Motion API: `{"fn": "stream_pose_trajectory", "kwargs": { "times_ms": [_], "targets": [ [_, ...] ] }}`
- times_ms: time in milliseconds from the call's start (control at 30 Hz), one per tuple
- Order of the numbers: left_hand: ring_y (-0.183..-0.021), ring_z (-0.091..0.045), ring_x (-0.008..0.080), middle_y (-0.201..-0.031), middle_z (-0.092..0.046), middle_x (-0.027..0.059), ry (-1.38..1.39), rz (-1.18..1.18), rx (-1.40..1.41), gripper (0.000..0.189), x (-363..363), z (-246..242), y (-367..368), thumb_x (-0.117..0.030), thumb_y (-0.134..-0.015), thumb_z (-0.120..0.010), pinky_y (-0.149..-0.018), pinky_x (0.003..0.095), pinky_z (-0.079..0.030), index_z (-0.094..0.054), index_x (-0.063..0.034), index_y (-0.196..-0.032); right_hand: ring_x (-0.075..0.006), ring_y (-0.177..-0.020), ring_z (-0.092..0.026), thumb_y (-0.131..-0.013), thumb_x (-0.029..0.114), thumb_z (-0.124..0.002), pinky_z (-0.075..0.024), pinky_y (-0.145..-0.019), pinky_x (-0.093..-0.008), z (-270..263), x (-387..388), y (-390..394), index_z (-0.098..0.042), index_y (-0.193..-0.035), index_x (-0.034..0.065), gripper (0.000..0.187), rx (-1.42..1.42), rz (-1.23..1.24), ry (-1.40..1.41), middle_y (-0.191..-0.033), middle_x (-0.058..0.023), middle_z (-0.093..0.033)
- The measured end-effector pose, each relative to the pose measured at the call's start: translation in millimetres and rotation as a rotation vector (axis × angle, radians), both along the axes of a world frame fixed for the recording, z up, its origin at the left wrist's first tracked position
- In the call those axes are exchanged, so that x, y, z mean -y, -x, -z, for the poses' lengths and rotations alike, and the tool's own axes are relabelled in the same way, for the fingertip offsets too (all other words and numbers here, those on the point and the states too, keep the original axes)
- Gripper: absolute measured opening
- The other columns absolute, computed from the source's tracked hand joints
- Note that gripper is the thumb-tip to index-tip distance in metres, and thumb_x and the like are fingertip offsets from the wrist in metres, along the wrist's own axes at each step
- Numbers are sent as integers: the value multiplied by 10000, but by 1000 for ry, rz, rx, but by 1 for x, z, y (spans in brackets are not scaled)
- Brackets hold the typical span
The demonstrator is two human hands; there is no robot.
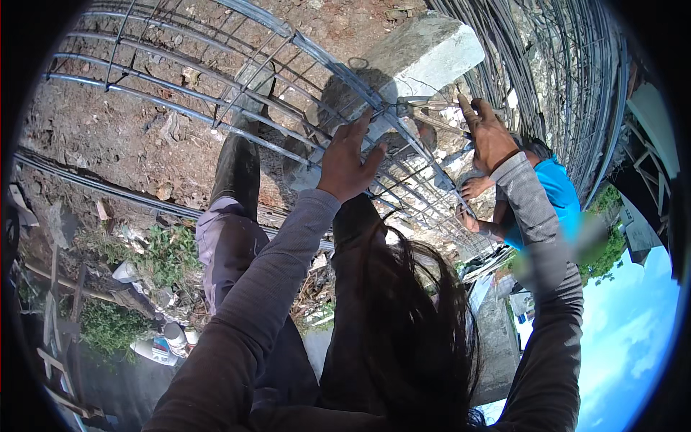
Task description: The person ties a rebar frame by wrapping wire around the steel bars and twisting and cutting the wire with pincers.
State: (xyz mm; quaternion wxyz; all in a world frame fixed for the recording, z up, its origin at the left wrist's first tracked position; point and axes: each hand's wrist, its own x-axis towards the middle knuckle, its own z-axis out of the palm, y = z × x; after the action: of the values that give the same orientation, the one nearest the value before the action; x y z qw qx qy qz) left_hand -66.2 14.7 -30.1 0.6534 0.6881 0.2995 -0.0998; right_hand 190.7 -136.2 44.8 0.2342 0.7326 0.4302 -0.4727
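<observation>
A long cage of steel rebar (183,105) with square wire stirrups crosses in front of me. My left hand (351,156) rests at the cage, its fingers reaching to a bar near a stirrup; whether they grip it is unclear. My right hand (490,132) is closed around the handles of a pair of pincers (440,102), index finger partly extended. The tool's head lies at the joint of stirrup and top bar, just beyond my left fingertips.
A concrete block (432,54) lies behind the cage. Bundled rebar (502,59) and more cages (583,97) stand at right. A co-worker in a blue shirt (556,189) has hands on the cage. Loose long bars (108,186) lie near my boots.
</observation>
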Motion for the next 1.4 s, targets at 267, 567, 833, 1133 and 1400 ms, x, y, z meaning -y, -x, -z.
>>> {"fn": "stream_pose_trajectory", "kwargs": {
  "times_ms": [267, 567, 833, 1133, 1400],
  "targets": [
    [-1042, -576, 371, -1101, -629, 190, -7, -96, -18, 623, 7, -2, -2, -236, -878, -647, -881, 433, -471, -419, -71, -1434, -436, -1221, -507, -719, -91, -561, -363, -1080, -539, 9, -33, -14, -147, -1541, 100, 940, -36, -153, 59, -1428, -292, -343],
    [-1026, -578, 358, -1084, -630, 191, -62, -125, -1, 607, 15, 3, 1, -211, -868, -650, -874, 428, -470, -444, -62, -1419, -330, -1104, -598, -888, 120, -544, -470, -924, -482, 7, -61, -19, -558, -1277, 81, 391, 142, -390, -43, -1170, -141, -589],
    [-1013, -583, 354, -1068, -628, 193, -104, -120, -9, 610, 16, 1, -2, -188, -857, -650, -868, 428, -473, -446, -60, -1418, -309, -838, -672, -793, 158, -621, -482, -864, -475, -1, -93, -29, -698, -879, 68, 147, 44, -566, -5, -797, -113, -679],
    [-1032, -569, 393, -1079, -625, 222, -411, -359, 26, 475, 26, -26, -3, -152, -828, -627, -865, 472, -476, -530, -34, -1277, -182, -383, -559, -842, 438, -732, -456, -380, -322, 5, -64, -5, -577, -574, -12, 546, -425, 677, 511, -452, -90, -548],
    [-914, -669, 308, -947, -679, 167, 382, -237, -90, 276, 66, -20, -7, -176, -881, -627, -811, 366, -503, -605, -20, -1108, -222, -566, -623, -808, 264, -744, -491, -571, -353, 31, 35, 106, -698, -836, -14, 283, -201, 915, -133, -643, -167, -651]
  ]
}}
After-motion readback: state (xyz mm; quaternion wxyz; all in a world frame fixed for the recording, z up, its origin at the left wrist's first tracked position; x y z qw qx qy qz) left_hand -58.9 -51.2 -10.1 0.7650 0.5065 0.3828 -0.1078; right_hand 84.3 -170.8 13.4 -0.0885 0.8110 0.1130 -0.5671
